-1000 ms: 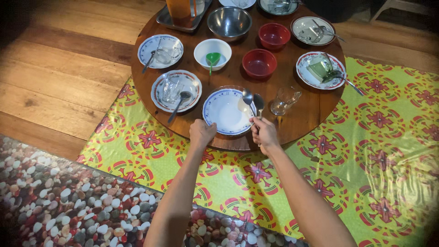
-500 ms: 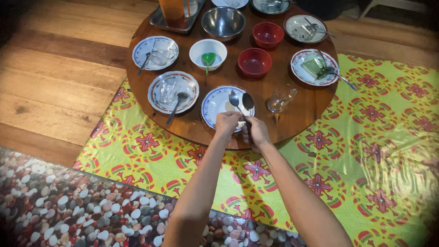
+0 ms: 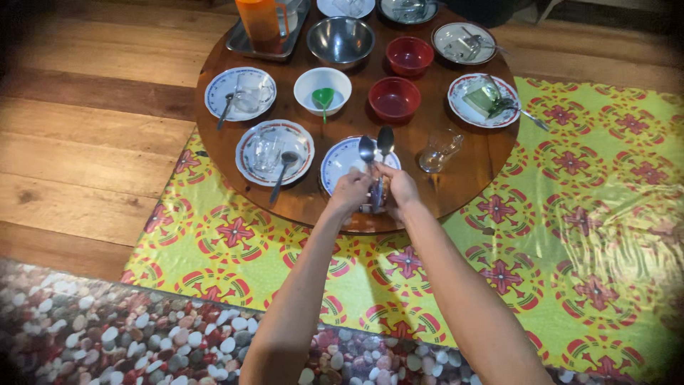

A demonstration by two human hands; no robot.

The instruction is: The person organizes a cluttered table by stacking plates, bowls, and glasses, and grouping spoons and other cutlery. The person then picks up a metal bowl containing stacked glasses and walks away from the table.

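My left hand point(image 3: 349, 194) and my right hand point(image 3: 400, 190) meet over a white plate with a blue rim point(image 3: 340, 160) at the near edge of a round wooden table point(image 3: 470, 178). Between them they hold two metal spoons point(image 3: 375, 146) upright, the bowls side by side above the fingers. The handles are hidden in my fists, so which hand grips which spoon is hard to tell. An empty glass point(image 3: 438, 148) lies tilted just right of the plate.
Other plates with glasses and spoons point(image 3: 275, 151), a white bowl with a green spoon point(image 3: 323, 91), two red bowls point(image 3: 393, 99), a steel bowl point(image 3: 341, 39) and a tray with an orange jug point(image 3: 259, 21) fill the table. A yellow patterned mat point(image 3: 570, 235) lies underneath.
My hands came together over the near plate. The spoon that my right hand held was joined by a second one, and both now stand upright between the hands.
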